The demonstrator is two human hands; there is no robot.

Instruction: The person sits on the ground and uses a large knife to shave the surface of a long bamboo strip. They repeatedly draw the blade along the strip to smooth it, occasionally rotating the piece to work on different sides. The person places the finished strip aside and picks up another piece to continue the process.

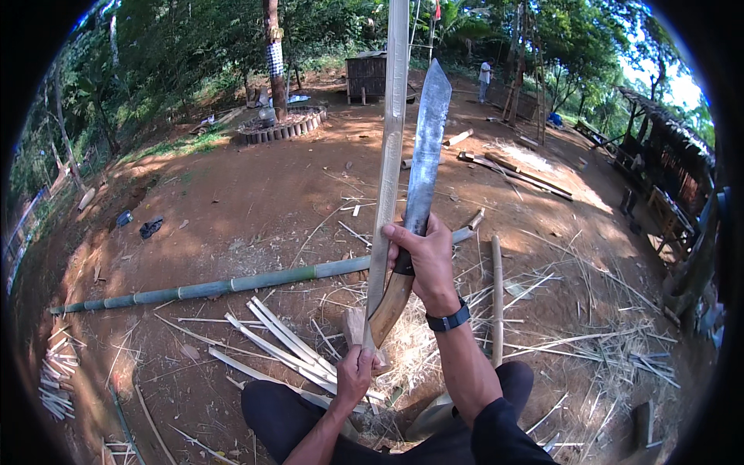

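My right hand (425, 256) is closed round the machete (425, 147) where its dark collar meets the blade. The broad grey blade points up, and the curved wooden handle hangs below the hand. My right thumb presses on a long, flat bamboo strip (391, 139) that stands nearly upright beside the blade. Low down, my left hand (356, 372) pinches the bottom end of that strip, near the end of the machete's handle. Behind the left hand shows part of a pale wooden block (355, 325).
Split bamboo strips (287, 345) lie left of my knees. Beyond them a long green bamboo pole (256, 282) crosses the dirt. Shavings and slivers (589, 341) cover the ground to the right, around a thin pole (497, 298). Far off stands a person (485, 81).
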